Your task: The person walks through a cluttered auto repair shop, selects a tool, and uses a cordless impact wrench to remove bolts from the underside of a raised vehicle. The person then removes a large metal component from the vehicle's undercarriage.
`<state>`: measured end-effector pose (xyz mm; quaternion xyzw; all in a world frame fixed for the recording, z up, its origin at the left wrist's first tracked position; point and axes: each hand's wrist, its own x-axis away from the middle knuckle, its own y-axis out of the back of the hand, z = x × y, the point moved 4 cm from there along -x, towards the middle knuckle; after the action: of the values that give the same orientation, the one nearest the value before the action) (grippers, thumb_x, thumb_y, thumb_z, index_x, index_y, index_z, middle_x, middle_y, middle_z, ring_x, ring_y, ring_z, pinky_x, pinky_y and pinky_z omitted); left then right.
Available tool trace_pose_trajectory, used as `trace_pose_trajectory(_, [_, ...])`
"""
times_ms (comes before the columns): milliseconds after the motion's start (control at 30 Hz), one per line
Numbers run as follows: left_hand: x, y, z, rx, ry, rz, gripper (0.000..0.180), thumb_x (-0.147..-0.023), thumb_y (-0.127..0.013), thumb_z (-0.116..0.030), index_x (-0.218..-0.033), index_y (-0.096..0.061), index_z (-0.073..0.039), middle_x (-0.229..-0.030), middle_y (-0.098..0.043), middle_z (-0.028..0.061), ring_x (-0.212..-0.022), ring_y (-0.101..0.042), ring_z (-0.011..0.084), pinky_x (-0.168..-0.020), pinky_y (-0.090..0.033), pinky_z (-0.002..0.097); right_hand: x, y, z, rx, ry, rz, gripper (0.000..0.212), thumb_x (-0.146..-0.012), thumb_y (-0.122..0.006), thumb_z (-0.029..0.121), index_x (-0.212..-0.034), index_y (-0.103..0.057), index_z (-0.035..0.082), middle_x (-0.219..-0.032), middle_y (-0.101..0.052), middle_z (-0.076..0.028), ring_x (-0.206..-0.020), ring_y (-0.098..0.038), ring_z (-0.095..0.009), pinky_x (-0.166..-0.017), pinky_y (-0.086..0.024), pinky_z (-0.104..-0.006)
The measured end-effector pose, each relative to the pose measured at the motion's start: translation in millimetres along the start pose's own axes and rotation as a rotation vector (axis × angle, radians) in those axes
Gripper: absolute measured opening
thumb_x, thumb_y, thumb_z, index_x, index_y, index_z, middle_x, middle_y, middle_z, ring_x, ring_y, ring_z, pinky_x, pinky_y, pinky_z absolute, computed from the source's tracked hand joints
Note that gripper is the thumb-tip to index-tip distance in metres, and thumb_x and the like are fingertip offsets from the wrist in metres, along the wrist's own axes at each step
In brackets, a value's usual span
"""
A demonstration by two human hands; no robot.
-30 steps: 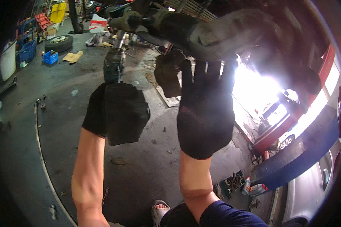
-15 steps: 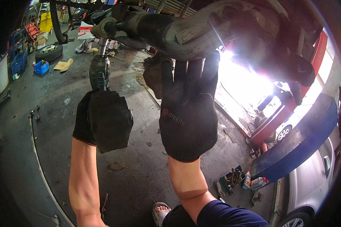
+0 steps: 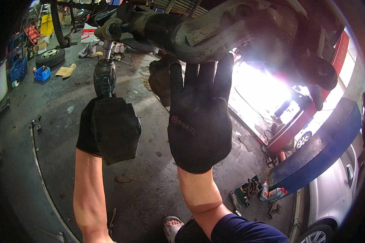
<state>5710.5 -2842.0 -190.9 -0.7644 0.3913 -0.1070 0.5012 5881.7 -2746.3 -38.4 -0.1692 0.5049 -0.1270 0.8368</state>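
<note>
My left hand point(image 3: 87, 127), in a black glove, is closed around the handle of a cordless impact wrench point(image 3: 105, 79). The wrench points upward, and its dark battery point(image 3: 117, 131) hides most of my fingers. A shiny socket point(image 3: 107, 49) on its nose meets the underside of a round bushing end point(image 3: 111, 29) on the suspension part. My right hand point(image 3: 200, 121), also black-gloved, is raised with fingers stretched out and apart. Its fingertips touch the underside of a thick, curved metal suspension arm point(image 3: 202, 38). Beside these fingers is a dark lump point(image 3: 161, 79) I cannot make out.
A glaring light fills the right side by a red lift post point(image 3: 292, 131) and a blue lift beam point(image 3: 316, 141). A silver car point(image 3: 332, 194) stands at lower right. A tool tray point(image 3: 249, 189) and bottles point(image 3: 265, 191) lie nearby. A tire point(image 3: 50, 58) and blue bin point(image 3: 43, 73) are far left.
My right hand has shifted very slightly left against the arm. The left hand and impact wrench keep nearly the same position, with the socket still at the bushing end.
</note>
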Motion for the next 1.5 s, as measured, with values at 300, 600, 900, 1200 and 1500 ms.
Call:
trace_pose_trajectory(300, [-13, 10, 5, 0.154, 0.077, 0.288, 0.027, -0.100, -0.049, -0.028, -0.101, -0.067, -0.008, -0.089, -0.069, 0.0066, -0.085, -0.066, 0.0195, -0.081, -0.056, 0.0371, 4, 2, 2, -0.090, 0.025, -0.024, 0.058, -0.100, -0.041, 0.002, -0.156, -0.027, 0.007, -0.160, -0.031, -0.020, -0.149, -0.032, -0.035, -0.120, -0.032, -0.0466])
trace_pose_trajectory(600, [-15, -9, 2, -0.080, -0.164, 0.407, 0.027, -0.106, -0.045, -0.024, -0.100, -0.067, -0.009, -0.095, -0.070, 0.0043, -0.087, -0.065, 0.0154, -0.080, -0.055, 0.0319, 16, -22, 3, -0.045, 0.062, -0.102, 0.061, -0.105, -0.034, 0.026, -0.161, -0.018, 0.008, -0.164, -0.024, -0.019, -0.152, -0.020, -0.037, -0.125, -0.014, -0.0542])
trace_pose_trajectory(900, [-1, -9, -4, 0.117, -0.084, 0.237, 0.029, -0.106, -0.047, -0.029, -0.099, -0.067, -0.010, -0.096, -0.069, 0.0040, -0.087, -0.066, 0.0155, -0.081, -0.054, 0.0329, 25, -23, -6, 1.146, 0.308, -0.070, 0.044, -0.105, -0.041, 0.028, -0.137, -0.046, -0.001, -0.145, -0.046, -0.019, -0.132, -0.039, -0.030, -0.109, -0.029, -0.0452])
trace_pose_trajectory(1200, [-2, -2, -4, 0.048, -0.067, 0.342, 0.034, -0.109, -0.042, -0.028, -0.111, -0.067, -0.006, -0.104, -0.071, 0.0085, -0.096, -0.066, 0.0182, -0.088, -0.054, 0.0343, 44, -8, -62, 0.786, 0.066, 0.032, 0.042, -0.105, -0.043, 0.013, -0.142, -0.049, -0.005, -0.140, -0.058, -0.021, -0.125, -0.059, -0.032, -0.107, -0.048, -0.0455])
trace_pose_trajectory(1500, [-8, 16, -3, 0.093, -0.049, 0.281, 0.028, -0.106, -0.049, -0.025, -0.110, -0.068, -0.006, -0.100, -0.070, 0.0060, -0.091, -0.066, 0.0160, -0.085, -0.054, 0.0329, 67, 61, -135, -0.102, -0.674, -0.207, 0.033, -0.106, -0.046, 0.023, -0.126, -0.061, 0.002, -0.120, -0.069, -0.014, -0.108, -0.066, -0.023, -0.100, -0.052, -0.0376])
